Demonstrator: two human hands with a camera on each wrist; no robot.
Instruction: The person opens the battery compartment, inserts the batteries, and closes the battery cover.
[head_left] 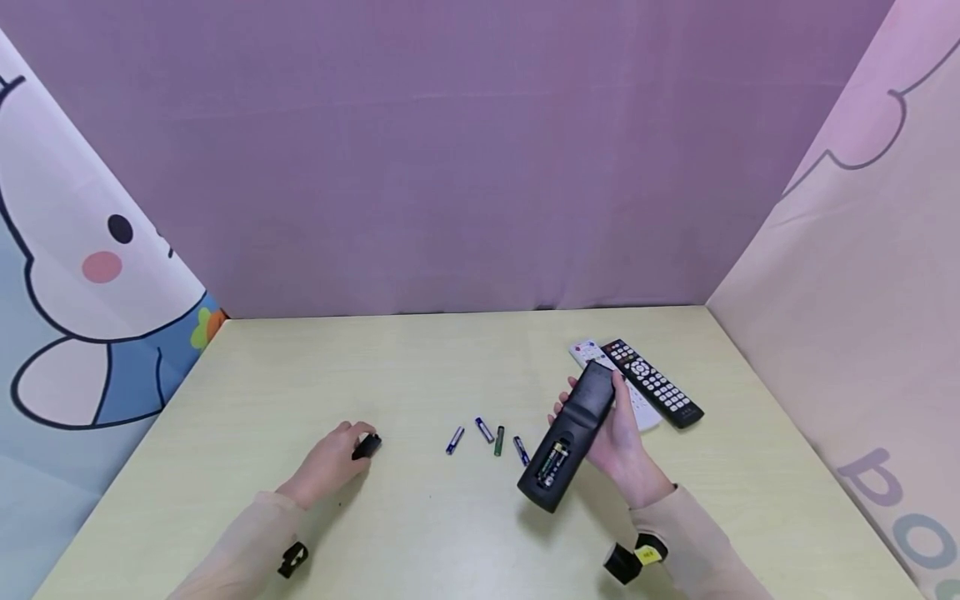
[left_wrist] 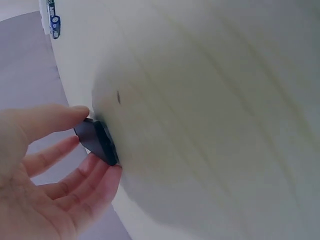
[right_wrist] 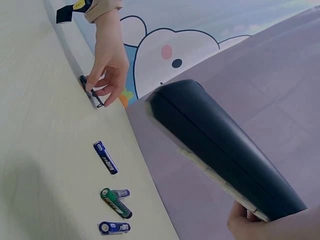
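My right hand [head_left: 618,446] grips a black remote control [head_left: 577,425] above the table, its back turned up. The battery compartment [head_left: 553,463] is uncovered, with batteries lying in it. In the right wrist view the remote's dark side [right_wrist: 215,140] fills the right part. On the left, my left hand [head_left: 330,462] pinches a small black battery cover [head_left: 367,446] between thumb and fingers. The left wrist view shows that cover [left_wrist: 96,141] tilted, close over the tabletop. Loose batteries [head_left: 484,430] lie between the hands, several blue ones and a green one [head_left: 498,441].
A black remote [head_left: 652,383] with pale buttons lies at the right, partly over a white remote [head_left: 641,410]. Both rest on the pale wooden table [head_left: 360,358]. A purple curtain [head_left: 465,167] stands behind it, with printed panels [head_left: 112,317] at the sides.
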